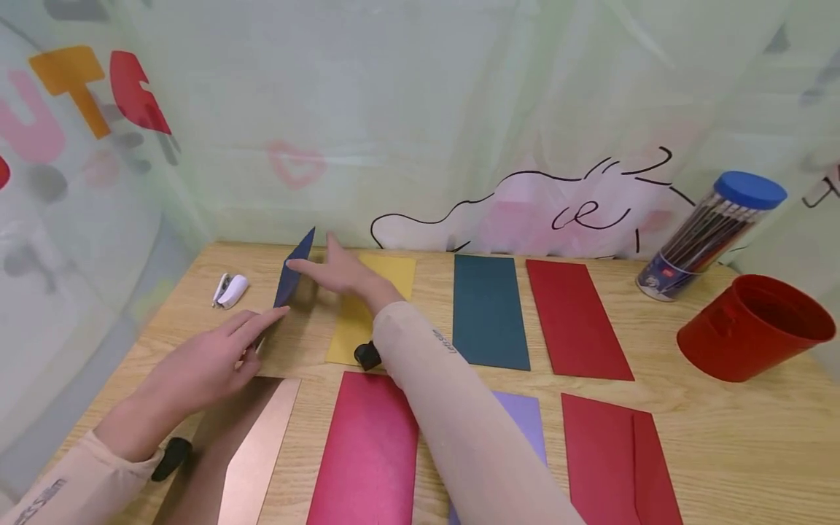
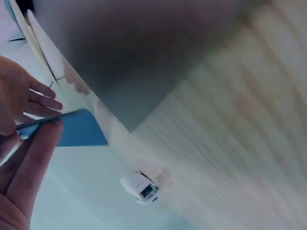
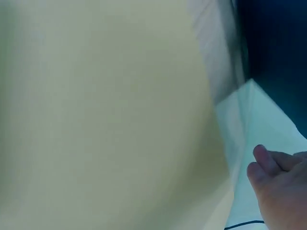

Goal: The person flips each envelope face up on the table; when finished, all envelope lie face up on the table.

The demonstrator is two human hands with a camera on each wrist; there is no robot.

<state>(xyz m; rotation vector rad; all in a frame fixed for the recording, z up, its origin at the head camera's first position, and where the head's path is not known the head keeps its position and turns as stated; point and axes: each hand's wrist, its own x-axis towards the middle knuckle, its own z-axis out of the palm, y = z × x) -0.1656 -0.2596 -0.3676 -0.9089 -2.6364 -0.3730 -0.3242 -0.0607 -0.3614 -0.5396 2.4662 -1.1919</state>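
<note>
A dark blue envelope (image 1: 286,286) stands tilted up on edge at the table's back left. My left hand (image 1: 208,357) pinches its near end between thumb and fingers; the left wrist view shows the blue envelope (image 2: 84,130) running out past the fingers (image 2: 41,155). At the envelope's far part, my right hand (image 1: 344,270) has its thumb against the paper and its other fingers extended. A yellow envelope (image 1: 341,339) lies partly under the right forearm. Beneath the left hand is a copper-pink envelope (image 1: 256,445), half in shadow.
A white stapler (image 1: 231,290) lies at the back left. Magenta (image 1: 364,452), purple (image 1: 525,419), teal (image 1: 488,313) and red envelopes (image 1: 577,321) lie in rows, with another red envelope (image 1: 604,459) in front. To the right stand a pencil tub (image 1: 712,233) and a red bucket (image 1: 728,335).
</note>
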